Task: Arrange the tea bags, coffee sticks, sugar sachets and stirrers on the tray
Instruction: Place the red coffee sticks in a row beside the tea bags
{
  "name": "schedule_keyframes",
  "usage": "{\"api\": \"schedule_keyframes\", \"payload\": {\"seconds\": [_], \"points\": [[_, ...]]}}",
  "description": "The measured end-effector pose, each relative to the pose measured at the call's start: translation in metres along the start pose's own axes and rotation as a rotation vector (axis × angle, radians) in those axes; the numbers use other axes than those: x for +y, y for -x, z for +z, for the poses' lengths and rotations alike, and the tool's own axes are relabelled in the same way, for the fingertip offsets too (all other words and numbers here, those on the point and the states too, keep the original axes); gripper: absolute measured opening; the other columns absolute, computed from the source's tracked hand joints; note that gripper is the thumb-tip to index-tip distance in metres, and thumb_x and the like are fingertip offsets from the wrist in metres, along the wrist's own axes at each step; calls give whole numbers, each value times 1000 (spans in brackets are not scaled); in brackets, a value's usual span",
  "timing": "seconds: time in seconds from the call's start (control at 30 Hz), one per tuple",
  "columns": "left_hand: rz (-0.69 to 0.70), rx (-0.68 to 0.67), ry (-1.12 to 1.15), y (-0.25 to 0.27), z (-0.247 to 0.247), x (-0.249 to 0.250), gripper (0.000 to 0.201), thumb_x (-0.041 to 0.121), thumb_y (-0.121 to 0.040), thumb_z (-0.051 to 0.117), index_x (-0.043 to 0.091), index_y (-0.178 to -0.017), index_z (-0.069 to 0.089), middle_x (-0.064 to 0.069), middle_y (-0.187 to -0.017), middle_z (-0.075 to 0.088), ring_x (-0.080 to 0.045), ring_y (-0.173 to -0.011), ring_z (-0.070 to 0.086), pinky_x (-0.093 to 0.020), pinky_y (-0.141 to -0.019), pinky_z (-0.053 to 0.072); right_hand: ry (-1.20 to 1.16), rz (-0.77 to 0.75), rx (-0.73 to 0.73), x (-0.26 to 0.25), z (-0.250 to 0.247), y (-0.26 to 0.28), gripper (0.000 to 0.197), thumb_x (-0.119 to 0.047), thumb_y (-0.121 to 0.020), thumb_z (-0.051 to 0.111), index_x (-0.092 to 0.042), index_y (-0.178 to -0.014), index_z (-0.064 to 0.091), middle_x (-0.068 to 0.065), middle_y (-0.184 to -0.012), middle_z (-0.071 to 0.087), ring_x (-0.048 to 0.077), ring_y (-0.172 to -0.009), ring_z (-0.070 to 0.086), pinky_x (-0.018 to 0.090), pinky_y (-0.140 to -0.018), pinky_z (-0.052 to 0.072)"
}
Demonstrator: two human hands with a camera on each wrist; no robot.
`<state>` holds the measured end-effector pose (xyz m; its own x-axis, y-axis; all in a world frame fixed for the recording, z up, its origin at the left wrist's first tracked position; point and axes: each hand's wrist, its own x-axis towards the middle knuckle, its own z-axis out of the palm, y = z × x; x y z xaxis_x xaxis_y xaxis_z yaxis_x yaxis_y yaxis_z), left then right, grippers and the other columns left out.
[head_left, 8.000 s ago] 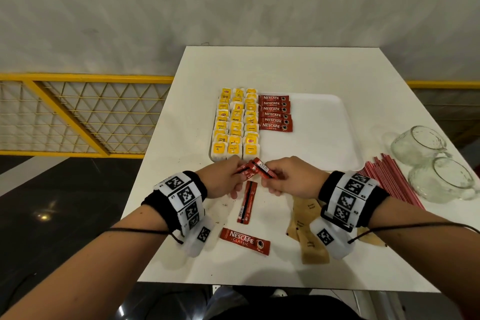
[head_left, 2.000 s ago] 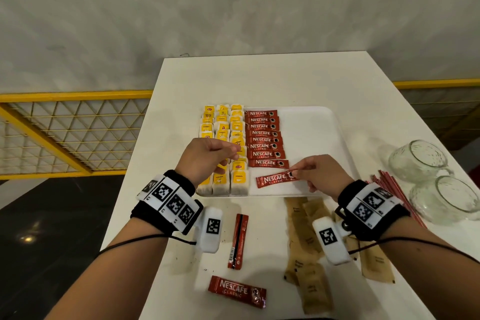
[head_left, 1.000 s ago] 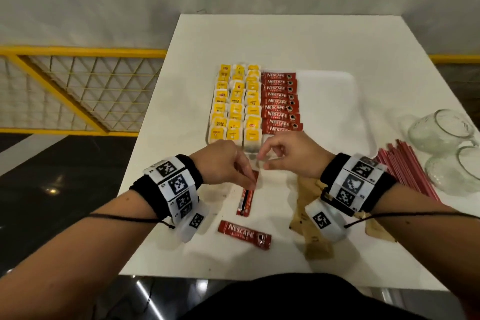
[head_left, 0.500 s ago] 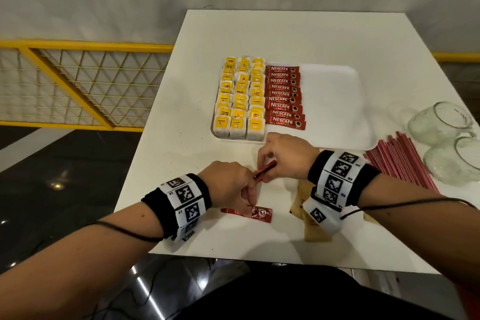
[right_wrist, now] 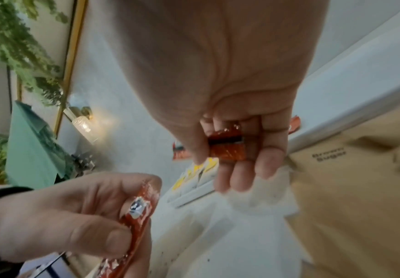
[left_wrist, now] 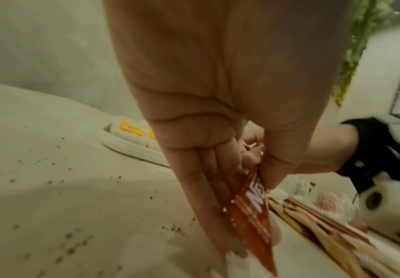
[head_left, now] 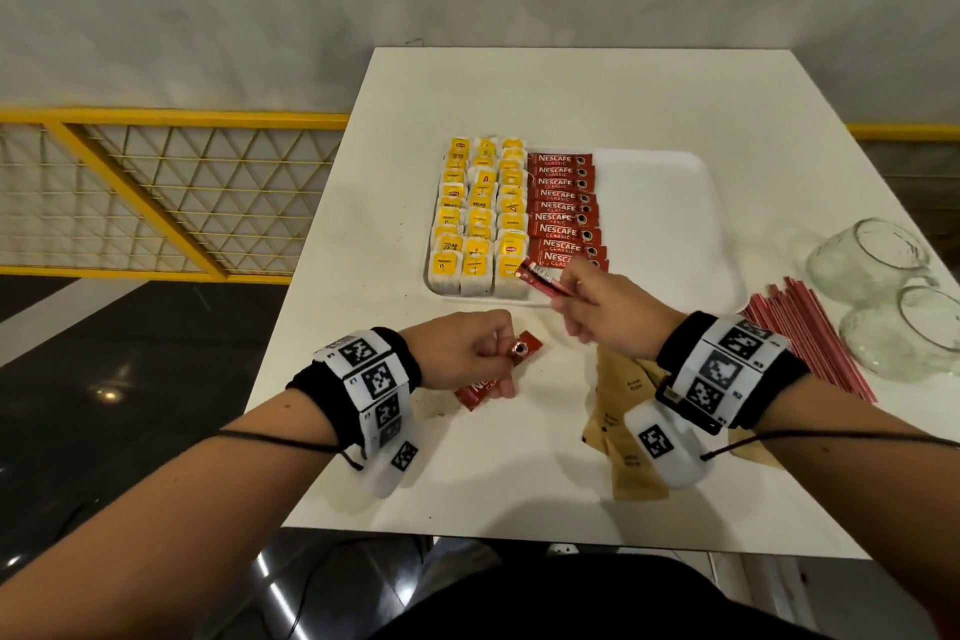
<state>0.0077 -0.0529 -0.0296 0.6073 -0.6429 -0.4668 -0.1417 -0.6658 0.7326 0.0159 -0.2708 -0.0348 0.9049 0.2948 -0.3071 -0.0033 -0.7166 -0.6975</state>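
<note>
A white tray (head_left: 670, 203) holds three columns of yellow tea bags (head_left: 480, 218) and one column of red coffee sticks (head_left: 563, 211). My right hand (head_left: 597, 307) pinches one red coffee stick (head_left: 543, 278) above the tray's near edge; the right wrist view shows that coffee stick (right_wrist: 227, 144) between thumb and fingers. My left hand (head_left: 467, 353) grips another coffee stick (head_left: 519, 353) low over the table, and in the left wrist view this stick (left_wrist: 253, 212) runs along the fingers. Brown sugar sachets (head_left: 623, 411) lie under my right wrist. Red stirrers (head_left: 810, 327) lie at the right.
Two glass mugs (head_left: 883, 286) stand at the table's right edge beside the stirrers. The right half of the tray is bare. Dark specks dot the white table (head_left: 571, 94). A yellow railing (head_left: 156, 192) runs to the left of the table.
My right hand has lifted its coffee stick from the table up toward the tray's near edge. My left hand has picked up the other stick that lay near the front.
</note>
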Motion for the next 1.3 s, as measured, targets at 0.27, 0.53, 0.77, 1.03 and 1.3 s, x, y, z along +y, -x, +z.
{"api": "schedule_keyframes", "payload": {"seconds": [0.27,0.53,0.77,1.03,1.3], "points": [[-127,247,359,-11,-20,19,12,16,-98,39,24,-89,41,1,-65,43,-12,-51,29,-22,-46,25,-191,-29,167,-6,-14,1,52,-54,-98,27,-21,-110,65,-6,-116,62,9,-103,55,26,-92,40],[-30,448,812,-22,-48,35,26,39,-91,62,22,-77,48,8,-56,29,-10,-47,17,-19,-42,14,-167,-181,468,0,-29,-11,15,-33,-100,38,-32,-86,45,-2,-95,45,25,-87,57,33,-79,49],[-17,449,745,-44,-51,41,35,41,-81,74,15,-102,67,5,-80,66,-4,-45,34,-19,-44,28,-149,-304,597,-12,-32,-17,12,-26,-97,51,-16,-91,53,-5,-89,48,13,-80,52,25,-75,42],[2,522,683,-50,-58,39,13,27,-87,69,17,-95,68,3,-78,69,-7,-49,36,-21,-47,31,-517,-79,434,2,-50,-17,11,-18,-96,54,-11,-94,62,4,-70,64,17,-68,62,46,-77,54],[-94,604,788,-55,-60,38,5,15,-97,39,12,-95,43,-9,-82,70,-13,-50,35,-25,-46,29,-274,182,285,35,-47,-11,14,-23,-94,59,-15,-86,67,-2,-74,64,12,-69,59,24,-66,45]]}}
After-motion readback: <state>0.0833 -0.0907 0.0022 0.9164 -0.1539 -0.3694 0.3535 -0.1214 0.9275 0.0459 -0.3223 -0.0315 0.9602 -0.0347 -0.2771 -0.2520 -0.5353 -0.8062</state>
